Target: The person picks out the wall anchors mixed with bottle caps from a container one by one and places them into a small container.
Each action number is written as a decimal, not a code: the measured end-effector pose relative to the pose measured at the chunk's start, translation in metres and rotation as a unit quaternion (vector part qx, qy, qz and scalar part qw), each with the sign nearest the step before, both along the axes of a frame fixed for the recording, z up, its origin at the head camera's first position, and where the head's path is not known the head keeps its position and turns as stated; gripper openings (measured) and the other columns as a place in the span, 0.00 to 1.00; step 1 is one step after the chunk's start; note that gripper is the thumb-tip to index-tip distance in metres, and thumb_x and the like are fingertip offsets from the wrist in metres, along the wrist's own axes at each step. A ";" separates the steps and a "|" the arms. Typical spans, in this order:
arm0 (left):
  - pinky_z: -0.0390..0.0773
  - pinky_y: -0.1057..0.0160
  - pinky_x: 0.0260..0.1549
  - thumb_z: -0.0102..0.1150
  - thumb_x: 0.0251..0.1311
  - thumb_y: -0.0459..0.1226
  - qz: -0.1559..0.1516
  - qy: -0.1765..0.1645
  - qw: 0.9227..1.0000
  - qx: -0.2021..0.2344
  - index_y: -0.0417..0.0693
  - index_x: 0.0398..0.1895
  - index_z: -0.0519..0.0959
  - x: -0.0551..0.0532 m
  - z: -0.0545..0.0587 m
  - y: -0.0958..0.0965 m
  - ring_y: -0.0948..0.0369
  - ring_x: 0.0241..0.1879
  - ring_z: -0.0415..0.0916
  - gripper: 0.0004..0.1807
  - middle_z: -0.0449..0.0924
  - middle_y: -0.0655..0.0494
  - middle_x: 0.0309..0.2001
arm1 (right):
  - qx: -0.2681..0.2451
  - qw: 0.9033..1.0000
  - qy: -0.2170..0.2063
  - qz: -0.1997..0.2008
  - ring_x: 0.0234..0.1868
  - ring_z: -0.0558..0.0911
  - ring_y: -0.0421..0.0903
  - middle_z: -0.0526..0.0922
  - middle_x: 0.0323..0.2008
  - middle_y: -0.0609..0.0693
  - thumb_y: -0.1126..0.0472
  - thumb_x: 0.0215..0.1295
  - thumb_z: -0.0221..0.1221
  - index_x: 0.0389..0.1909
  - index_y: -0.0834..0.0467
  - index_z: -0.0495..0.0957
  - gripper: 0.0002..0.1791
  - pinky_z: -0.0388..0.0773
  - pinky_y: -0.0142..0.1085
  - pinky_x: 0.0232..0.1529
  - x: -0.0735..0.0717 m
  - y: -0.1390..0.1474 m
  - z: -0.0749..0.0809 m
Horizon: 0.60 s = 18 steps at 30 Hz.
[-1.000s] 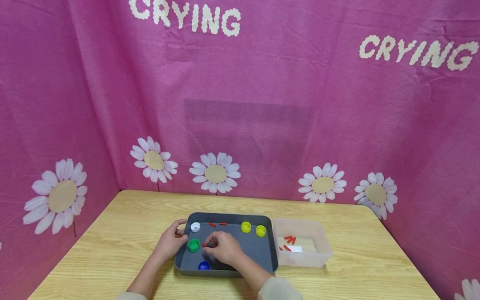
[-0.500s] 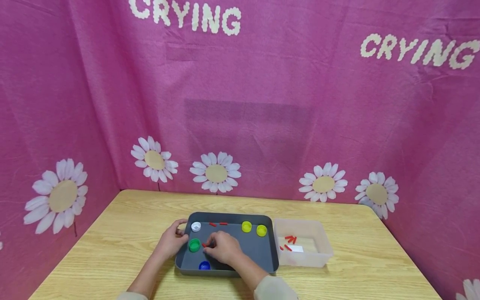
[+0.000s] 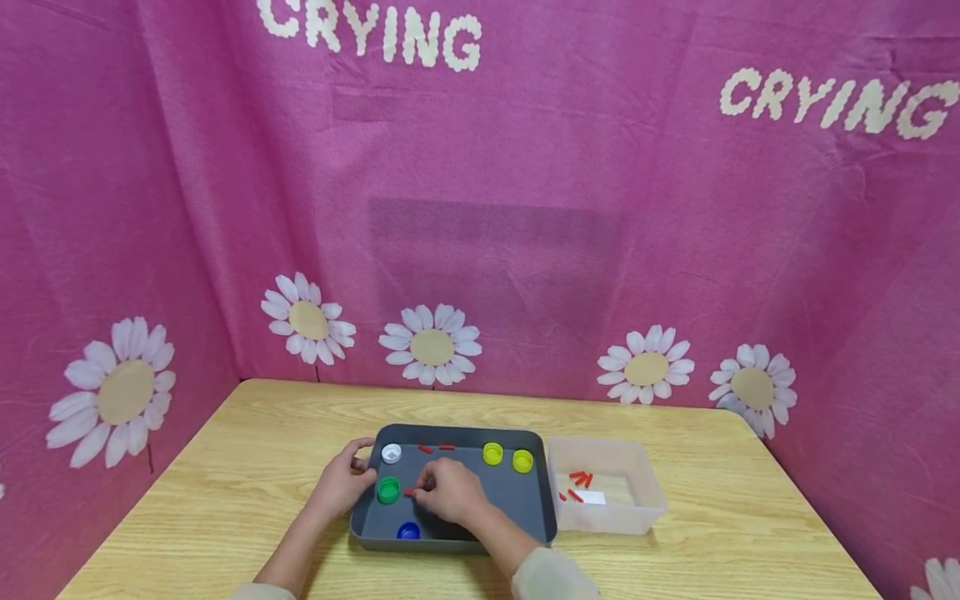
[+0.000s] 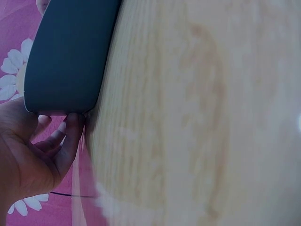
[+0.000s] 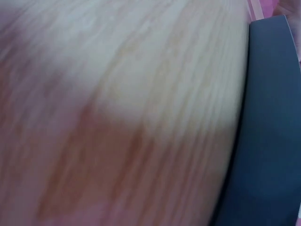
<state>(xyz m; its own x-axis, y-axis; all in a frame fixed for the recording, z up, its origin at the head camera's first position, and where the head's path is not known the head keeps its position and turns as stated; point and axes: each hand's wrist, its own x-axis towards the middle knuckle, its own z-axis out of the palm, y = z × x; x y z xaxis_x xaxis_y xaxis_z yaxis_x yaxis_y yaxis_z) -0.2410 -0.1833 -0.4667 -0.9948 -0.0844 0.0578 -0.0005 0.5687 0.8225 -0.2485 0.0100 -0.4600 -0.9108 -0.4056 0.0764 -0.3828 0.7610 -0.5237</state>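
In the head view, my left hand (image 3: 347, 479) grips the left wall of a dark grey tray (image 3: 517, 517), its thumb over the rim. The left wrist view shows that hand (image 4: 35, 150) with its fingers curled at the tray's end wall (image 4: 70, 56). Inside the tray my right hand (image 3: 452, 493) pinches the right end of a short red stick (image 3: 409, 492). Just left of that stick is a green bottle cap (image 3: 388, 490). A white cap (image 3: 392, 453) sits behind it and a blue cap (image 3: 408, 531) in front. The right wrist view shows no right-hand fingers.
Two more red sticks (image 3: 447, 447) lie along the tray's back, with two yellow caps (image 3: 492, 453) to their right. A translucent plastic box (image 3: 637, 521) stands against the tray's right side, holding several red sticks (image 3: 576, 495) and a white label. Pink curtain surrounds the wooden table (image 3: 697, 467).
My right hand has shifted slightly right and back, leaving more of the red stick's left end showing. The left hand stays on the tray wall.
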 end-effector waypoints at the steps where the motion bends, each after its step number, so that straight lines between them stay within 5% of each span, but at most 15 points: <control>1: 0.69 0.65 0.31 0.55 0.50 0.29 0.000 0.000 1.000 0.001 0.40 0.59 0.69 0.000 0.000 0.000 0.59 0.32 0.71 0.28 0.74 0.51 0.30 | -0.002 1.000 0.003 0.000 0.23 0.71 0.33 0.78 0.21 0.38 0.56 0.54 0.63 0.25 0.50 0.81 0.03 0.67 0.30 0.25 0.000 0.002 0.001; 18: 0.69 0.64 0.31 0.54 0.52 0.29 -0.003 -0.007 1.000 -0.001 0.40 0.60 0.68 0.000 0.000 0.001 0.58 0.32 0.70 0.27 0.73 0.51 0.31 | 0.004 0.999 0.040 0.017 0.22 0.66 0.34 0.72 0.24 0.42 0.57 0.55 0.63 0.27 0.51 0.81 0.03 0.63 0.28 0.20 0.005 0.027 0.030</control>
